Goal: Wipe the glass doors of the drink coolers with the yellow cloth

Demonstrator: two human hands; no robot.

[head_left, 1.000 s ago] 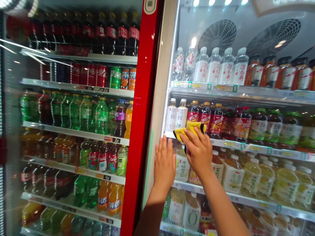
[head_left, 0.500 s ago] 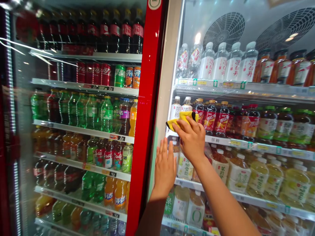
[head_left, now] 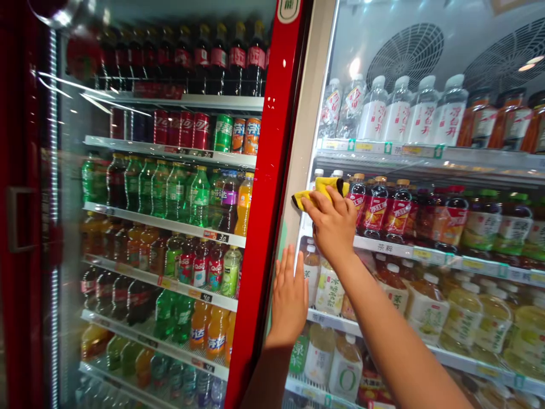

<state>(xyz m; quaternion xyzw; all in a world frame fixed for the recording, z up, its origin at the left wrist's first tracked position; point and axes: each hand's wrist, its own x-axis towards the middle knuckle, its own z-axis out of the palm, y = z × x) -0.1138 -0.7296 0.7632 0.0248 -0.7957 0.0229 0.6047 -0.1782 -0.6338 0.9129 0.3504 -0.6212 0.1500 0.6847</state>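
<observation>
Yellow cloth, black edging: sits beneath the right hand, fingers spread over it, holding it against the cooler door. Change over the last second: cloth has gone left and up, away from in front of the red-labelled bottles, and now straddles the glass and the pale door frame. Likely means wiping has shifted from pane toward frame. Left hand lower, flat, fingers up, grasping nothing; slid slightly left along with it. How firmly it presses: can't tell. Red cooler post left of both hands, apart from cloth.
</observation>
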